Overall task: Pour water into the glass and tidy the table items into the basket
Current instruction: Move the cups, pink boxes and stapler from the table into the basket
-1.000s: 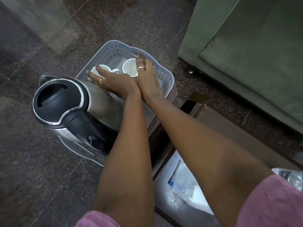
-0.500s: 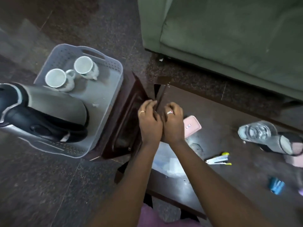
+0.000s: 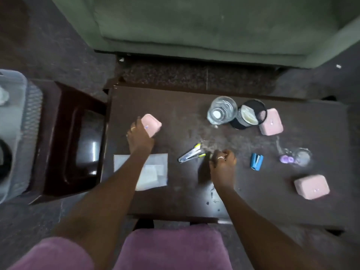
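A person leans over a dark wooden bench (image 3: 185, 195), both hands at work on the clutter. The left hand (image 3: 139, 138) has its fingers (image 3: 134, 126) closing around a pink case (image 3: 151, 124) near the bench's left end; the case appears to be grasped, though whether it has left the surface cannot be told. The right hand (image 3: 223, 166) rests with fingers curled loosely, holding nothing that can be seen, just to the right of a yellow-tipped stapler (image 3: 191, 153).

The pouring looks done: the glass (image 3: 222, 110) stands beyond the right hand, upright and apparently holding water, touching or just beside a black mesh pen cup (image 3: 248, 114). The tidying is judged only partly through. The grey basket (image 3: 18, 121) sits on a side stool well to the left of the left hand, mostly out of frame. Left on the bench are a second pink case (image 3: 271, 121) against the pen cup, a third pink case (image 3: 311, 186) to the far right of the right hand, a blue stapler (image 3: 256, 161), a small purple item (image 3: 286, 159) beside what may be a clear lid, and a plastic sleeve (image 3: 155, 170) under the left forearm.
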A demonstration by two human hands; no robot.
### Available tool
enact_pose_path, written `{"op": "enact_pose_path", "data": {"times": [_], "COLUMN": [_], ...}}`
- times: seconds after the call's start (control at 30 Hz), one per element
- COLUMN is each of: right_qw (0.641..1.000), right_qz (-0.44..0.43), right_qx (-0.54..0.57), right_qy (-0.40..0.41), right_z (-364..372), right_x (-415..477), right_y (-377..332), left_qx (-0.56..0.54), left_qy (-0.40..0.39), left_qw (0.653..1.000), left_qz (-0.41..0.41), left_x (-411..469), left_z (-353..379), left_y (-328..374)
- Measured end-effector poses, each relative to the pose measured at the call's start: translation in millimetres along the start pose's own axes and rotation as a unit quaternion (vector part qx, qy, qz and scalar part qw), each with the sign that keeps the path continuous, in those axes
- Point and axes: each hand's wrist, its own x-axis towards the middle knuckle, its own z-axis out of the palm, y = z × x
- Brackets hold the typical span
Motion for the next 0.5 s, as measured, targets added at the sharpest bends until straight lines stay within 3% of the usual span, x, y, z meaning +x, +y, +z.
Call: {"op": "enact_pose_path", "data": {"times": [0.1, 0.23, 0.5], "right_qw": [0.992, 0.963, 0.926], "right_qz": [-0.092, -0.229, -0.288], "right_qx": [-0.052, -0.102, -0.214], "right_qy": [-0.075, -0.1, -0.118], "right_z": [2, 8, 20], "right_x": [4, 14, 36], "right_y": [7, -5, -29], "left_qx": [-0.012, -0.059, -0.113], "left_qy": [0.015, 0.047, 0.102], "left_qw": [1.0, 0.997, 0.988], "left_qz": [-0.016, -0.011, -0.011], "left_x": [-2, -14, -15], "left_z": [4, 8, -27], "left_y": [3, 11, -7]}}
